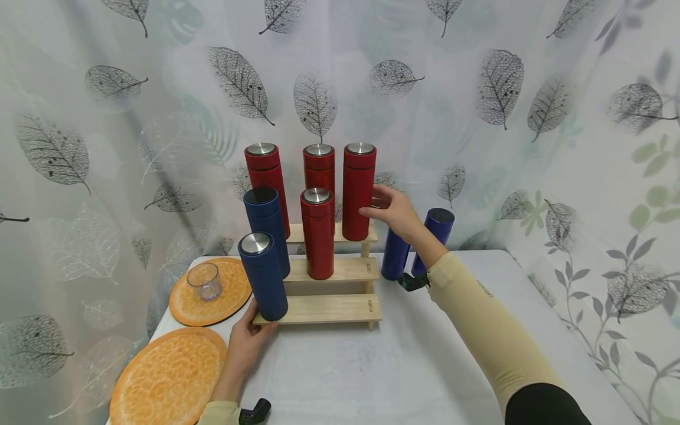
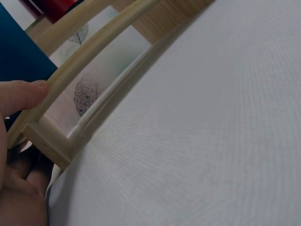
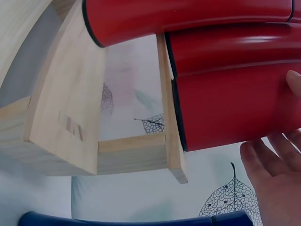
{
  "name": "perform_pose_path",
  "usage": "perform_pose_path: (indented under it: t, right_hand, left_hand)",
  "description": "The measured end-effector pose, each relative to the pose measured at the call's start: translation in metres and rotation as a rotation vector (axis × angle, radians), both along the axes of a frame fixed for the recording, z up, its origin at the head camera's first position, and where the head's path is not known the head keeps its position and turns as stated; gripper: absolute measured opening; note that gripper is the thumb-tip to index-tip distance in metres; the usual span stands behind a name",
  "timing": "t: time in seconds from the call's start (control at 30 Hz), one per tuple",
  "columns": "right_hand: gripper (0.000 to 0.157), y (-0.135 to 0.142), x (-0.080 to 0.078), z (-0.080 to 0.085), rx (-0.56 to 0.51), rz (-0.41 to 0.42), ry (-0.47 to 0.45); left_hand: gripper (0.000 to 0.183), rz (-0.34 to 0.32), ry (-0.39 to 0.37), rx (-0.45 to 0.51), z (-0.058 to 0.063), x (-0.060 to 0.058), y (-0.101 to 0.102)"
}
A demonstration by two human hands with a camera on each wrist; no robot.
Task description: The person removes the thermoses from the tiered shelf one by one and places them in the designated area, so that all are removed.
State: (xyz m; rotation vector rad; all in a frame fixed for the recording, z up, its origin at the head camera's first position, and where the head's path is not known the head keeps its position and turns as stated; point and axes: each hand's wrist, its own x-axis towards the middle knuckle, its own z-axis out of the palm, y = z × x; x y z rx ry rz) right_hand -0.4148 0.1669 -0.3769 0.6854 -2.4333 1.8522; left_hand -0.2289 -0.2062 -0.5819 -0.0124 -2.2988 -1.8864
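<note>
A three-step wooden rack [image 1: 329, 310] carries several thermos bottles. My left hand [image 1: 248, 342] grips its front left corner; in the left wrist view the thumb [image 2: 26, 94] lies on the bottom step's edge, fingers behind the end. Just above that hand stands a blue thermos [image 1: 264, 277] with a steel lid. On the top step, my right hand [image 1: 395, 211] holds the right-hand red thermos [image 1: 359, 195], thumb in front and fingers round its far side. The right wrist view shows that red thermos [image 3: 235, 108] standing at the top step's end, close beside another red one.
Two more red thermoses [image 1: 319, 162] [image 1: 265, 171] stand on the top step. A red thermos [image 1: 317, 236] and a dark-topped blue one [image 1: 268, 221] share the middle step. Two blue thermoses [image 1: 394, 254] [image 1: 438, 227] stand right of the rack. Left are round orange mats [image 1: 170, 378] and a clear cup [image 1: 206, 282].
</note>
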Motion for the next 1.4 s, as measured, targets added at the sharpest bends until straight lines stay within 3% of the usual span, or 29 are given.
perform_pose_path:
  t: [0.5,0.9,1.4]
  right_hand:
    - [0.063,-0.003,0.000,0.000,-0.006,-0.021,0.037]
    - [0.064,-0.004,0.002,-0.005,-0.020,-0.074,0.070]
    - [0.067,0.004,0.008,-0.007,-0.036,-0.106,0.091]
  left_hand:
    - [0.088,-0.011,-0.026,-0.003,0.000,-0.002,-0.002]
    - [0.088,-0.003,0.005,0.005,-0.001,-0.002,-0.001]
    - [0.088,-0.009,-0.019,0.022,0.001,0.000,0.000]
